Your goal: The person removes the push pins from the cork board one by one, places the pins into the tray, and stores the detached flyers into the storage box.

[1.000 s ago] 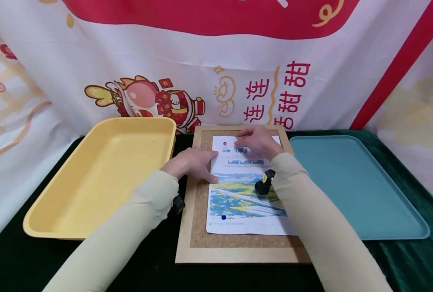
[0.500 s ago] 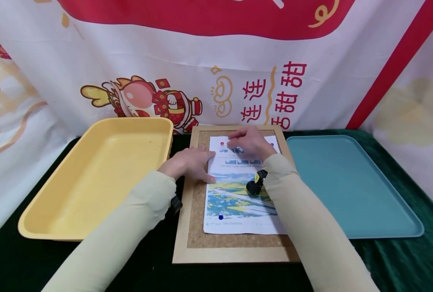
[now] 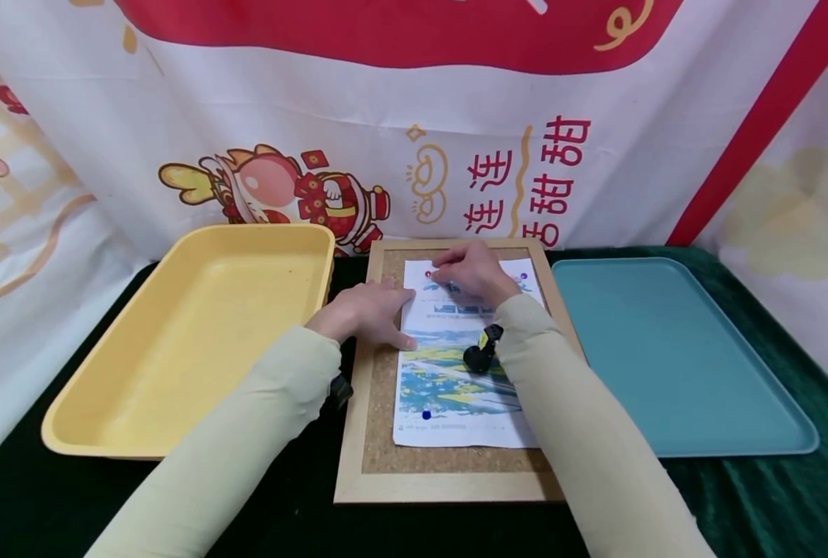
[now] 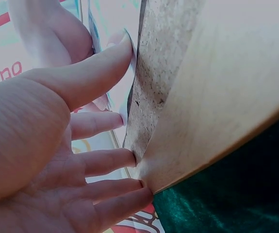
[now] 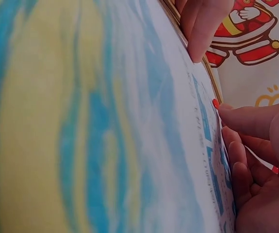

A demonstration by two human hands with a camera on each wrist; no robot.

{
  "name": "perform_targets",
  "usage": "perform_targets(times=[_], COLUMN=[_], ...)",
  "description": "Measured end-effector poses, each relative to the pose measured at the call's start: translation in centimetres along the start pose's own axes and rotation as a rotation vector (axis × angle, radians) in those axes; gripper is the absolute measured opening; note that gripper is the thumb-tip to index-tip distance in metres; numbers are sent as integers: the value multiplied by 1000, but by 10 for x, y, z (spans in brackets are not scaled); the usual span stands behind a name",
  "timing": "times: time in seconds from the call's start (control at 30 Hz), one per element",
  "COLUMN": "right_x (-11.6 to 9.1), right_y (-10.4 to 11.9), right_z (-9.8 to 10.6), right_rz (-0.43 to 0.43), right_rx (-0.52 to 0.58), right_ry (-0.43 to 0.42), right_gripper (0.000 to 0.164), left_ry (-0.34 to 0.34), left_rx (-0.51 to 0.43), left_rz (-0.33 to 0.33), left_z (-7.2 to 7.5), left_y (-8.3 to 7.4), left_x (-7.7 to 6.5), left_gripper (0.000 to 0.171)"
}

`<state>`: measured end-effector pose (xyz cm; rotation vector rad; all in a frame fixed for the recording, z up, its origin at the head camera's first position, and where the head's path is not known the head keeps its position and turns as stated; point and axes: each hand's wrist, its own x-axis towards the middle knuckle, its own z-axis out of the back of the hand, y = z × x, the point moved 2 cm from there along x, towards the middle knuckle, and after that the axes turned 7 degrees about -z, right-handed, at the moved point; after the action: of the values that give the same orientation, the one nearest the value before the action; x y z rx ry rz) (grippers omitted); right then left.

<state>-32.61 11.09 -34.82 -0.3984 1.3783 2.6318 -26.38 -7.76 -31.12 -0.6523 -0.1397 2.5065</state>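
A printed sheet of paper [image 3: 449, 387] lies on a wood-framed cork board [image 3: 449, 461]. My left hand [image 3: 372, 314] rests spread at the board's left side, its thumb on the sheet's edge. In the left wrist view the fingers [image 4: 105, 162] are extended along the frame. At the sheet's top left is a red pushpin [image 3: 428, 273]. My right hand [image 3: 477, 271] has its fingertips at this red pushpin [image 5: 216, 103]; whether they pinch it is hidden. A purple pushpin [image 3: 523, 276] sits at the top right, and a blue pushpin [image 3: 426, 415] at the lower left.
A deep yellow tray [image 3: 198, 341] stands left of the board, and a flat blue tray [image 3: 672, 356] lies to the right. Dark green cloth [image 3: 281, 511] covers the table. A printed white banner [image 3: 358, 93] hangs behind.
My right hand has moved left along the top of the sheet, up to the red pushpin, uncovering the purple pushpin at the top right. The left hand stays in place.
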Motion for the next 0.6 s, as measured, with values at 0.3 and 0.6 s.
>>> perform_targets(times=[0.3,0.6], right_x=[-1,1], right_y=[3,5], right_z=[-3,0], right_rz=[-55,-62], right_rx=[7,-18], right_ry=[26,25], right_gripper=[29,22], left_ry=[-2,-17], left_rx=[-4,3], left_rz=[9,4], left_z=[-2,-1], left_y=[0,-1], left_x=[-3,-1], left_gripper=[90,90])
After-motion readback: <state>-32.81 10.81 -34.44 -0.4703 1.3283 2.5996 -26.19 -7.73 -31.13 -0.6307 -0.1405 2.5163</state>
